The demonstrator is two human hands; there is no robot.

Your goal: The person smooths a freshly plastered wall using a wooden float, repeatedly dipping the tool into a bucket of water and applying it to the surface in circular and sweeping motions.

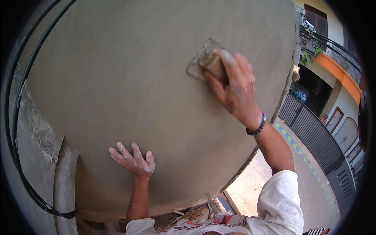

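Observation:
A broad grey plastered wall (156, 98) fills most of the view. Against its upper part, my right hand (237, 88) presses a small plastering float, its fingers closed around the brownish block grip (213, 65). The flat grey plate (195, 64) of the float lies on the wall surface, partly hidden by the grip and fingers. Lower and to the left, my left hand (135, 159) has its fingers spread, palm toward the wall, holding nothing. Whether its palm touches the plaster I cannot tell. Both hands carry pale dust.
Black cables (13, 117) hang in a loop at the far left, beside a grey pipe (64, 184). Wood scraps and rubble (192, 215) lie below the wall. Beyond its right edge are a paved street (250, 180), a dark gate (313, 129) and a striped sleeve (313, 232).

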